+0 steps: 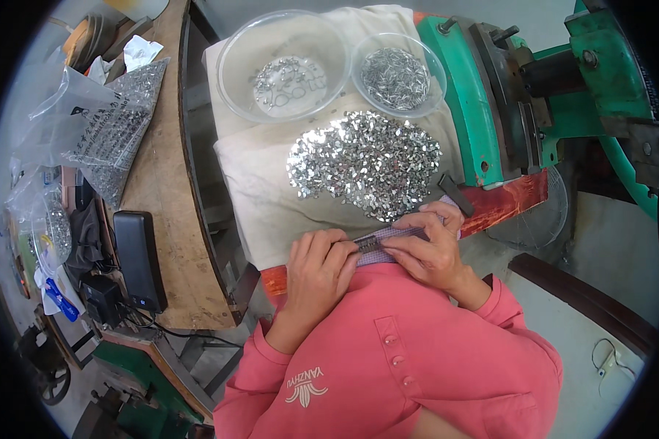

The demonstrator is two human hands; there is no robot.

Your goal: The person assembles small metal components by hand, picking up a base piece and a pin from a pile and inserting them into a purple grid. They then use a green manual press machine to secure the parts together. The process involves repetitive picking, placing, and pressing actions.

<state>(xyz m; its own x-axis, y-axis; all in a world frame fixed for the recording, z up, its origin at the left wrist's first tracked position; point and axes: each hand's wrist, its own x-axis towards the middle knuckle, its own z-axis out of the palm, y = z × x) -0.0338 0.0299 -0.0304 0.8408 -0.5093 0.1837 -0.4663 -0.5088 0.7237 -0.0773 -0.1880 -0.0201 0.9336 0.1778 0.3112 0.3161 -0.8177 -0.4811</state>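
Note:
A short dark metal strip with a ridged face (pixel 367 244) lies between my hands, close to my body at the near edge of the cloth-covered table. My left hand (pixel 319 265) is closed on its left end, fingers curled. The closed fingers of my right hand (pixel 430 249) pinch at its right end, partly hiding it. Under both hands is a checked cloth (pixel 377 257). Just beyond them spreads a heap of small shiny metal pieces (pixel 366 162). A dark flat metal bar (pixel 455 194) sits beside my right hand.
Beyond the heap stand a large clear tub (pixel 231 80) with some small metal parts and a smaller clear bowl (pixel 440 86) of metal pins. A green machine (pixel 476 139) borders the right. On the left wooden table (pixel 172 212) are plastic bags (pixel 117 121) and a black power bank (pixel 139 260).

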